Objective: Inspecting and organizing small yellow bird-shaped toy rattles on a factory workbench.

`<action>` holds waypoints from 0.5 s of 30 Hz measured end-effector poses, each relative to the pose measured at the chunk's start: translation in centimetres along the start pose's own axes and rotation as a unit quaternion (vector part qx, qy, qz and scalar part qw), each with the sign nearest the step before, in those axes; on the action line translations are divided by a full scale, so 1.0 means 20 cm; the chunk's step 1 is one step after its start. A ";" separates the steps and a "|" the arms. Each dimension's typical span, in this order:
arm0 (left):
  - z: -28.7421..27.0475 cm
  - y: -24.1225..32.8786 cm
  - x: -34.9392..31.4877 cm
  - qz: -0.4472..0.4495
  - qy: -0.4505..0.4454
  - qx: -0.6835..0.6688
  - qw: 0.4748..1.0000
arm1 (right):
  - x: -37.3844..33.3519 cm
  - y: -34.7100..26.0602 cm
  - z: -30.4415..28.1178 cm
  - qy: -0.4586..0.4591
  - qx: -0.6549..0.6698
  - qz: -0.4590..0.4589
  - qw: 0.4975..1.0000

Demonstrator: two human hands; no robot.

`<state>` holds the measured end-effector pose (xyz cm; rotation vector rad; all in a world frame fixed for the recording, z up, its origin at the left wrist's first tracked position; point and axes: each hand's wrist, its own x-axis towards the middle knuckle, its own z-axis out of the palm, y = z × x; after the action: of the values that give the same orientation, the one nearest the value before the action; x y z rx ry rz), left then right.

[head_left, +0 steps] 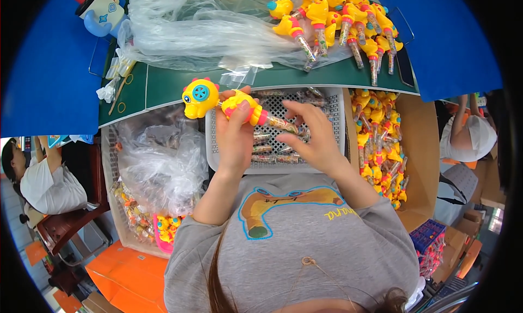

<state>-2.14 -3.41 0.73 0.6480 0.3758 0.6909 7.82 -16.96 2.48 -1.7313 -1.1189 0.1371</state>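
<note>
My left hand [233, 136] is closed round the yellow body of a dinosaur-shaped candy toy [200, 99], thumb on top. The toy's head, with a blue round grille on it, points left. From its pink collar a clear tube [280, 124] of small colourful candies runs to the right. My right hand [316, 138] is at the tube's far end, thumb and fingers spread apart on either side of it; whether they touch it I cannot tell. Below both hands, a grey perforated basket [342, 133] holds several more candy-filled tubes.
Several finished-looking yellow toys [318, 16] lie piled on the green table [180, 81], beside clear plastic bags [185, 29] and a dark phone [404, 67]. A cardboard box [422, 149] of similar toys stands right. At left is a bin with plastic bags [163, 166]. People sit at both sides.
</note>
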 end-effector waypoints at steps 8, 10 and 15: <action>-0.03 0.02 0.02 -0.018 -0.026 0.020 0.999 | -0.03 0.03 0.01 -0.086 0.027 0.066 0.994; -0.03 0.01 0.03 -0.011 -0.027 0.031 0.999 | -0.04 0.04 0.01 -0.108 0.028 0.088 0.990; 0.01 0.05 0.15 0.024 -0.071 0.170 0.983 | 0.00 0.08 -0.01 -0.071 0.024 0.058 0.995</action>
<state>-0.38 -0.95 1.17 1.0284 0.3506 0.6268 8.96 -17.15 1.34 -1.7660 -1.1085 0.3615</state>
